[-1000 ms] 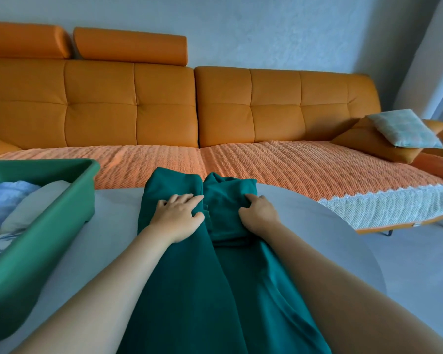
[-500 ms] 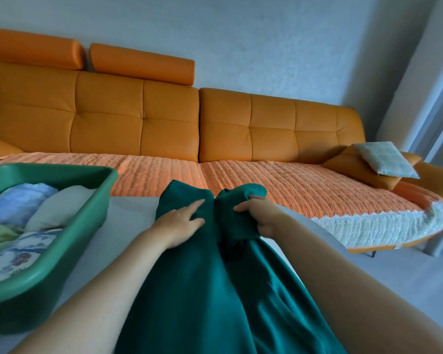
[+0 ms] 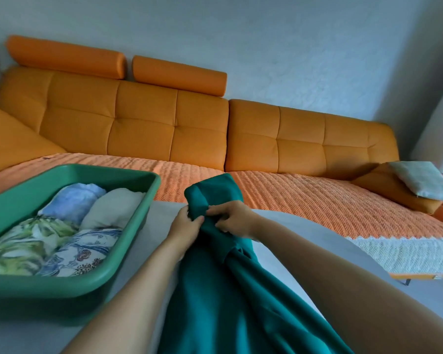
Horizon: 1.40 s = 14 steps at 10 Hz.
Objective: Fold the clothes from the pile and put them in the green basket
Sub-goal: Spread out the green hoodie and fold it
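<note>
Gripping the bunched far end of the teal garment [image 3: 210,297] at frame centre, the left hand [image 3: 186,227] curls its fingers into the cloth, and the right hand [image 3: 234,221] pinches the fold just beside it. Garment trails from centre down to 6 o'clock over the grey table [image 3: 304,241], top end raised off the surface. Green basket [image 3: 49,284] sits at 9 o'clock on the table, near the left forearm, with folded clothes [image 3: 69,241] inside; orange sofa [image 3: 164,123] spans 12 o'clock.

Home living room: orange sofa [image 3: 215,131], cushions [image 3: 420,180].
</note>
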### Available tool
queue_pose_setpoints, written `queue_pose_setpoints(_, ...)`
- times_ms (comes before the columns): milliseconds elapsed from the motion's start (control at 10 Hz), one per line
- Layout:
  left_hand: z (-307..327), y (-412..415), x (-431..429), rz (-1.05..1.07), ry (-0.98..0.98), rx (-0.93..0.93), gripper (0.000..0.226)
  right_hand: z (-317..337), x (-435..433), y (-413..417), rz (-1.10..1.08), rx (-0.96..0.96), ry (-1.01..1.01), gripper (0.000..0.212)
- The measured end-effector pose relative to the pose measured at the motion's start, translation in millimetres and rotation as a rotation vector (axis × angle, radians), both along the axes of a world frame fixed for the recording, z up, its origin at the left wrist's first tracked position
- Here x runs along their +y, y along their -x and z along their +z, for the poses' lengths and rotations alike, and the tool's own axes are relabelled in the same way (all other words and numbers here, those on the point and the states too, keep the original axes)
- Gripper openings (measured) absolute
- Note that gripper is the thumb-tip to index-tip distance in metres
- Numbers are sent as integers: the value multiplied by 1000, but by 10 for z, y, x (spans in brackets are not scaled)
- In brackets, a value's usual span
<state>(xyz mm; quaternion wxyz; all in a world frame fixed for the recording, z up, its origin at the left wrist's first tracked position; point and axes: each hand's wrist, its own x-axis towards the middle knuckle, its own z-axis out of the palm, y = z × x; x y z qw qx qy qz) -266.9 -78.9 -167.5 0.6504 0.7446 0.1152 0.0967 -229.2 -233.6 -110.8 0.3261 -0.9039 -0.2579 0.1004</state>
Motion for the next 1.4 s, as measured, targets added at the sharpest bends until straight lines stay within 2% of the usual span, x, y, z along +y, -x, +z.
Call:
queue_pose_setpoints(100, -16, -78, -7, 41, -138, 16, 34, -76, -28, -145, -36, -396, 175, 55)
queue_pose_setpoints(200, -6, -157, -2, 105, -284, 38, 40, -89, -85, -231, -40, -452, 317, 83)
queue_pose_setpoints(300, 13, -212, 16, 91, -420, 36, 52, -159, -48, -329, 3, -385, 441, 86)
queue_pose_setpoints(400, 42, -252, 59, 88, -477, 46, 61, -178, 80, -439, 12, -235, 505, 86)
queue_pose_setpoints(500, 12, -295, 94, 122, -531, 0, 59, -221, 237, -586, -28, -106, 585, 96)
queue_pose_setpoints(600, -43, -362, 138, 121, -588, 5, 58, -304, 385, -749, 27, -78, 718, 130)
queue_pose_setpoints(700, -49, -441, 208, 159, -761, -38, 63, -412, 429, -897, 72, -83, 792, 144)
queue_pose_setpoints(800, -50, -515, 256, 19, -959, -214, 60, -548, 402, -1009, -5, -36, 593, 123)
queue_pose_setpoints(900, -157, -538, 257, -194, -817, -47, 52, -560, 347, -934, -46, -70, 493, 86)
queue_pose_setpoints(1000, -263, -518, 188, -254, -810, -63, 46, -477, 207, -747, -80, -101, 347, 57)
queue_pose_setpoints(1100, -268, -537, 196, -256, -775, -23, 47, -401, 78, -484, -78, -119, 271, 54)
queue_pose_setpoints(1200, -224, -505, 195, -290, -796, 52, 48, -313, 18, -66, -97, -109, 240, 65)
queue_pose_setpoints(1300, -158, -405, 153, -299, -845, 92, 55, -249, -19, 457, -136, -127, 314, 79)
queue_pose_setpoints(1400, -90, -318, 151, -306, -847, 146, 54, -339, -17, 863, -131, -193, 466, 103)
